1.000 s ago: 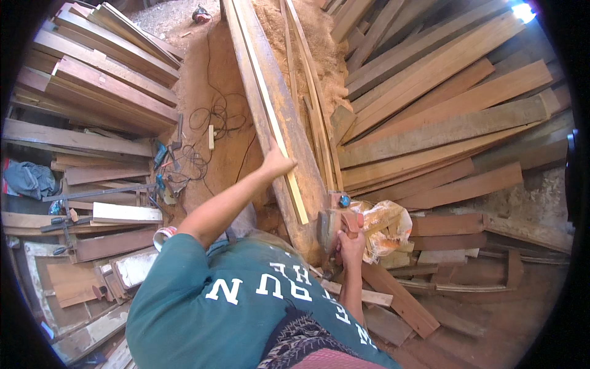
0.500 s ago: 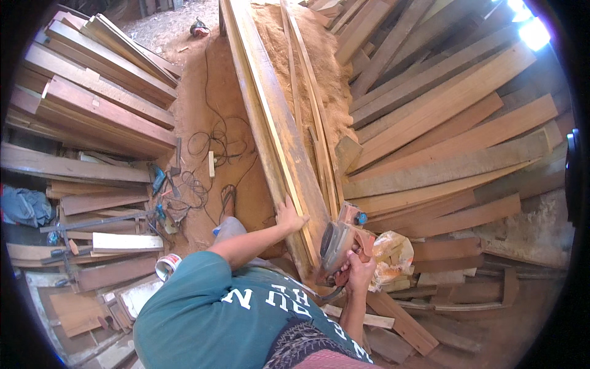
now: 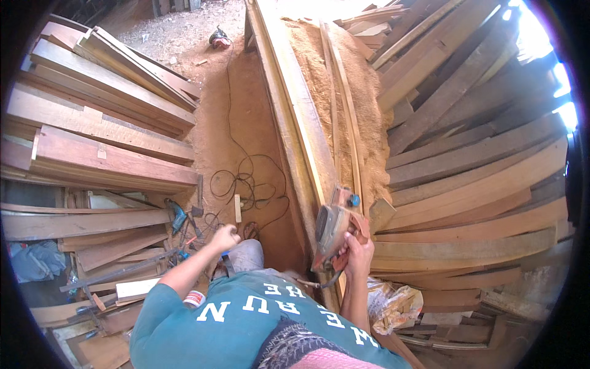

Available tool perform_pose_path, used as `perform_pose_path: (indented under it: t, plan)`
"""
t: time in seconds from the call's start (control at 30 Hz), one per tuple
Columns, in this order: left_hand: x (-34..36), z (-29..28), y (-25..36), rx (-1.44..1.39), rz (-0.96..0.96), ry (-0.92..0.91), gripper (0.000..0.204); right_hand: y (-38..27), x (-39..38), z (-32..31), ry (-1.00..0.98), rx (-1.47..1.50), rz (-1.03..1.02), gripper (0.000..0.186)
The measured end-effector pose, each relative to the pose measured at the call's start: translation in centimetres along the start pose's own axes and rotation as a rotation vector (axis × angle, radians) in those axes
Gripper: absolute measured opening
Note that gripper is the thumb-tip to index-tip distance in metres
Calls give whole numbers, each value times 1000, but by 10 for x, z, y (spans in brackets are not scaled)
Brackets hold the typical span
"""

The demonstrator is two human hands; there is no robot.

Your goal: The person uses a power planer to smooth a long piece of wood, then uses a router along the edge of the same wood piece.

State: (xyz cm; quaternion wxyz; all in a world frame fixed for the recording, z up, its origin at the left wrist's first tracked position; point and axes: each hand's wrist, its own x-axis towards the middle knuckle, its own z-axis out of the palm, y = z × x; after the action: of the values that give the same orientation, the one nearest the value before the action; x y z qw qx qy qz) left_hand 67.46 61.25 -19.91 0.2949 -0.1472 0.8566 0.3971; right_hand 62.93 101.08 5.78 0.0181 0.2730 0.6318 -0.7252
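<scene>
My right hand point(image 3: 358, 251) grips the handle of an electric hand planer point(image 3: 335, 230), a worn, dusty reddish-brown tool with a blue front knob. The planer is over the near part of a long wooden beam point(image 3: 301, 117) with a pale narrow strip along its length. Whether its sole touches the wood is hidden. To the left of the beam, my left hand point(image 3: 226, 237) is closed in a loose fist above my knee. It is apart from the wood, and nothing shows in its fingers.
Stacked boards point(image 3: 117, 160) line the left side, and more planks point(image 3: 467, 215) fan out on the right. A black cord point(image 3: 236, 184) coils on the dusty floor near a blue power drill point(image 3: 177, 216). Sawdust point(image 3: 307, 55) lies beyond the beam; a plastic bag point(image 3: 396, 304) sits right.
My left hand has come off the beam, moved left and closed. The planer in my right hand has shifted slightly up and left in the picture. The view itself has shifted too.
</scene>
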Motion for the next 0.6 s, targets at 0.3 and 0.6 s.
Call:
perform_pose_path:
  t: [0.3,0.6]
  plan:
    - [118,-169,175,-98,285,42,55,-50,135,142,-130,-55,-76,15]
    - [222,-218,265,236,463,-284,56,-64,296,239,-223,-208,-82,18]
